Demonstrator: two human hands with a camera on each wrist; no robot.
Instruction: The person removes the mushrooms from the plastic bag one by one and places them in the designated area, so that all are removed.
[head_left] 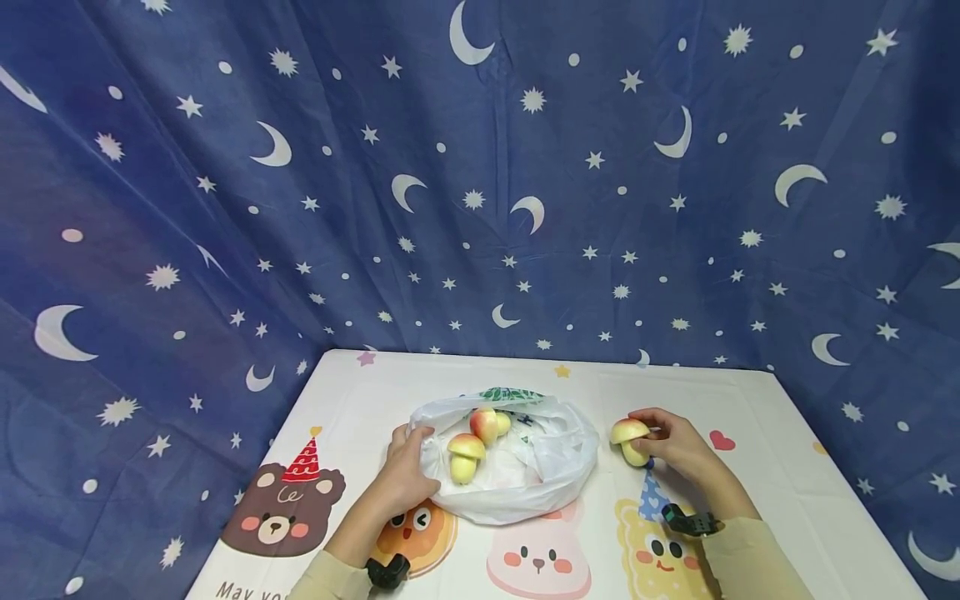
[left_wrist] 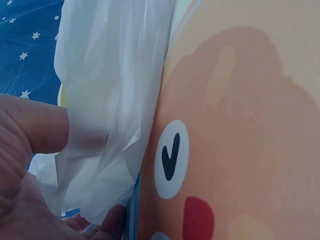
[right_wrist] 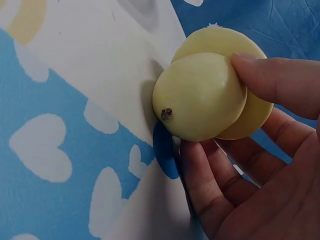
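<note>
A white plastic bag (head_left: 517,504) lies open-mouthed on the table, with two toy mushrooms inside: one standing (head_left: 465,458) and one tipped on its side (head_left: 484,425). At the bag's left edge my left hand (head_left: 407,475) grips the plastic; in the left wrist view the bag film (left_wrist: 112,85) passes between thumb and fingers. To the right of the bag, my right hand (head_left: 677,442) holds another toy mushroom (head_left: 630,440) with a red-yellow cap. Its pale stem (right_wrist: 197,97), with a dark spot at the end, is pinched between thumb and fingers in the right wrist view.
The table's white cloth (head_left: 795,450) bears printed cartoons, among them a brown bear (head_left: 283,517). A blue curtain (head_left: 480,275) with moons and stars hangs behind the table and along its left side. Each wrist wears a dark strap (head_left: 690,521).
</note>
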